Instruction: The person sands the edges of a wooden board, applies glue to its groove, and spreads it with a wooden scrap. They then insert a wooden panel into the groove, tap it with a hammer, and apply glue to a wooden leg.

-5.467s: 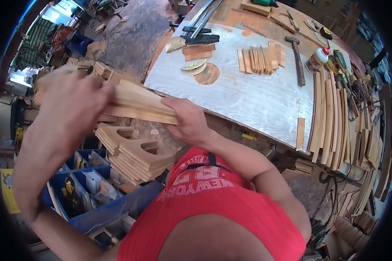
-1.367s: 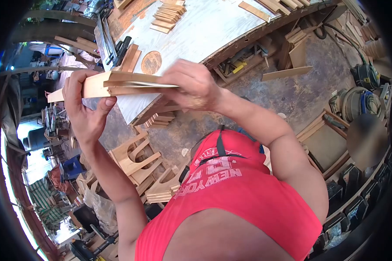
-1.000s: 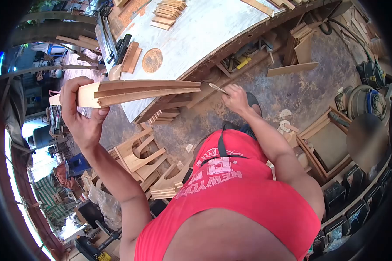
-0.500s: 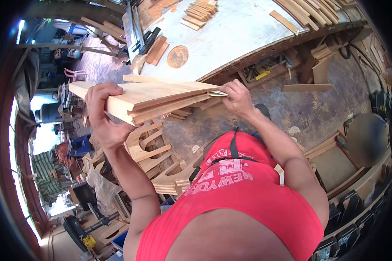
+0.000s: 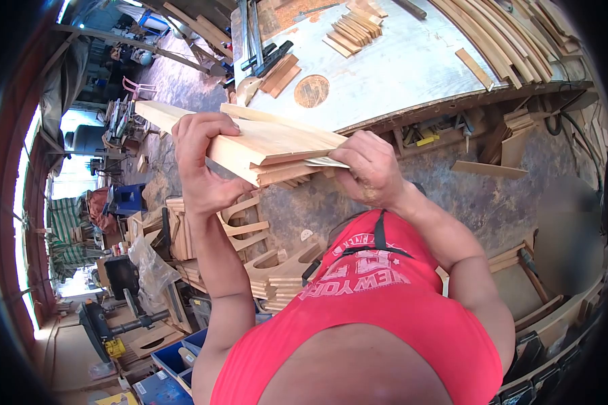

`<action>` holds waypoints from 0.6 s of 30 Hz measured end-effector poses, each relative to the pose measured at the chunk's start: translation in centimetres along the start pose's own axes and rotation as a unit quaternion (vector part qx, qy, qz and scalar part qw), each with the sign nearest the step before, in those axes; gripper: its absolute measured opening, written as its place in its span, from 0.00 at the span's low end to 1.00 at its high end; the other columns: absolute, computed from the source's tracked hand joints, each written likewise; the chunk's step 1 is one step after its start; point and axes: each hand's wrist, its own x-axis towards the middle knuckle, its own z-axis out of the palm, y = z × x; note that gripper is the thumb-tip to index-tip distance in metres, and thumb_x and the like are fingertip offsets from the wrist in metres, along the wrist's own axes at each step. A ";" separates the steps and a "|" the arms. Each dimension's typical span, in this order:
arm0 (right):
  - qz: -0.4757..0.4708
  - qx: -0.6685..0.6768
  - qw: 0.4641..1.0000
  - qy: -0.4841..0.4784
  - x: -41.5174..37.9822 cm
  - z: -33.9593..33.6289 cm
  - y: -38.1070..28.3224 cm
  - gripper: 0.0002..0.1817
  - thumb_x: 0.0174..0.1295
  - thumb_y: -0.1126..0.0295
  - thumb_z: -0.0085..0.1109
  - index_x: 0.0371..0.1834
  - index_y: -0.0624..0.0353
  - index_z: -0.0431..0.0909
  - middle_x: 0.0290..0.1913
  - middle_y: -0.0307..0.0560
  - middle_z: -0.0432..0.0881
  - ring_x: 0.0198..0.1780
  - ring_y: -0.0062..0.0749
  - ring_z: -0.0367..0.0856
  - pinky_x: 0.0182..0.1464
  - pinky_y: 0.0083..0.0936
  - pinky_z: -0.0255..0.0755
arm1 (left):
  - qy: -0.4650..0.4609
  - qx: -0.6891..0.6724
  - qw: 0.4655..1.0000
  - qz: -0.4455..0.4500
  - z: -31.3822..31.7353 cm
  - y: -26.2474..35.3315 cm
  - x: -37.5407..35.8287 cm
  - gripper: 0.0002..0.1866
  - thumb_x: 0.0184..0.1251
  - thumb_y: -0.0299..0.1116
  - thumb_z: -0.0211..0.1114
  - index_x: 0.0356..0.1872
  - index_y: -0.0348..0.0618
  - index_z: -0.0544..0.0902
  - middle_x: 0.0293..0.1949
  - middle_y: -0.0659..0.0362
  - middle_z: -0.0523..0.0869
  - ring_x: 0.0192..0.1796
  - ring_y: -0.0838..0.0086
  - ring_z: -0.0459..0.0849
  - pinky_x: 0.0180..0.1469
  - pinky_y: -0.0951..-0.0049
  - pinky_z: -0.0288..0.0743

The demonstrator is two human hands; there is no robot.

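Observation:
A pale wooden panel (image 5: 287, 138) with a stepped, grooved edge is held up in front of my chest, tilted. My left hand (image 5: 206, 162) is closed around its left end, thumb below and fingers over the top. My right hand (image 5: 370, 170) pinches a folded piece of sandpaper (image 5: 325, 162) against the grooved edge, and light dust shows on that hand. Behind the panel, a wooden strip (image 5: 240, 111) shows along its far side.
A white-topped workbench (image 5: 385, 74) ahead carries stacked wooden strips (image 5: 355, 30), clamps (image 5: 273, 57) and long boards (image 5: 486, 40). Cut-out wooden pieces (image 5: 277, 273) are stacked below left. A blurred round shape (image 5: 569, 236) stands at right, near a wooden frame (image 5: 520, 283).
My right hand has slid the sandpaper along the grooved edge toward my left hand. The view has shifted, so the bench and panel sit further right; my left hand keeps its hold.

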 end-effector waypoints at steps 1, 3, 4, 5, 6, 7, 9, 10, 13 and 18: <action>-0.003 0.012 1.000 0.005 1.3 0.0 -1.0 0.17 0.42 0.74 0.70 0.39 0.58 0.81 0.33 0.44 0.80 0.36 0.42 0.81 0.39 0.37 0.74 | 0.001 -0.001 1.000 0.004 0.0 0.0 0.1 0.38 0.37 0.66 0.81 0.41 0.45 0.83 0.41 0.59 0.84 0.46 0.63 0.78 0.57 0.61 0.64; -0.020 0.020 1.000 0.009 4.2 -0.6 -3.4 0.17 0.42 0.75 0.69 0.39 0.58 0.81 0.33 0.44 0.80 0.35 0.41 0.80 0.38 0.37 0.73 | 0.000 0.012 1.000 0.018 0.2 0.2 0.6 0.37 0.37 0.66 0.81 0.40 0.45 0.83 0.41 0.59 0.84 0.46 0.63 0.78 0.56 0.61 0.64; -0.027 0.026 0.999 0.009 5.1 -0.8 -4.2 0.17 0.42 0.75 0.68 0.39 0.59 0.81 0.33 0.44 0.80 0.35 0.41 0.80 0.38 0.37 0.73 | -0.002 0.019 1.000 0.022 0.3 0.3 0.7 0.37 0.37 0.66 0.81 0.40 0.45 0.83 0.40 0.59 0.84 0.45 0.63 0.78 0.56 0.62 0.64; -0.036 0.024 0.999 0.007 5.4 -0.8 -4.4 0.17 0.42 0.77 0.68 0.39 0.60 0.82 0.33 0.45 0.81 0.34 0.41 0.80 0.37 0.37 0.73 | 0.001 0.022 1.000 0.020 0.2 0.4 0.7 0.37 0.37 0.65 0.81 0.40 0.45 0.82 0.40 0.59 0.84 0.45 0.63 0.78 0.56 0.62 0.64; -0.044 0.021 0.999 0.005 5.7 -0.8 -4.5 0.18 0.41 0.79 0.68 0.40 0.61 0.82 0.33 0.46 0.81 0.34 0.42 0.80 0.36 0.37 0.73 | 0.004 0.024 1.000 0.018 0.3 0.3 0.9 0.37 0.37 0.65 0.82 0.39 0.46 0.82 0.40 0.60 0.84 0.45 0.63 0.78 0.55 0.62 0.64; -0.055 0.016 0.998 0.002 6.1 -1.0 -4.2 0.19 0.41 0.81 0.68 0.41 0.62 0.82 0.33 0.47 0.82 0.33 0.43 0.81 0.35 0.37 0.72 | 0.010 0.025 0.999 0.018 0.4 0.2 1.1 0.37 0.36 0.65 0.82 0.39 0.46 0.82 0.39 0.60 0.84 0.45 0.63 0.78 0.55 0.62 0.64; -0.026 0.015 0.999 0.020 3.3 -0.2 -2.0 0.16 0.42 0.79 0.65 0.39 0.59 0.82 0.33 0.45 0.81 0.34 0.41 0.79 0.36 0.36 0.71 | 0.008 0.024 0.999 0.020 0.5 0.3 1.3 0.36 0.36 0.64 0.82 0.38 0.46 0.82 0.39 0.60 0.84 0.44 0.63 0.78 0.55 0.62 0.64; -0.014 0.015 0.999 0.029 1.3 0.3 -0.6 0.15 0.42 0.77 0.63 0.38 0.57 0.82 0.34 0.44 0.80 0.34 0.40 0.78 0.36 0.36 0.70 | 0.010 0.025 0.999 0.021 0.5 0.3 1.4 0.35 0.36 0.64 0.82 0.38 0.46 0.82 0.38 0.60 0.84 0.43 0.63 0.78 0.55 0.62 0.64; 0.043 -0.056 0.997 -0.022 -3.8 -0.1 3.0 0.15 0.42 0.77 0.61 0.38 0.57 0.82 0.34 0.43 0.81 0.35 0.40 0.78 0.38 0.37 0.70 | 0.018 0.025 0.999 0.023 0.7 0.4 1.1 0.34 0.37 0.62 0.82 0.37 0.46 0.82 0.38 0.60 0.84 0.43 0.63 0.78 0.55 0.61 0.64; -0.019 -0.022 1.000 0.011 3.6 -0.8 -1.7 0.16 0.42 0.76 0.61 0.39 0.56 0.83 0.34 0.43 0.82 0.35 0.39 0.78 0.39 0.35 0.68 | 0.018 0.044 0.999 0.015 1.0 0.8 1.5 0.37 0.36 0.66 0.82 0.38 0.46 0.81 0.38 0.60 0.83 0.43 0.63 0.78 0.55 0.61 0.64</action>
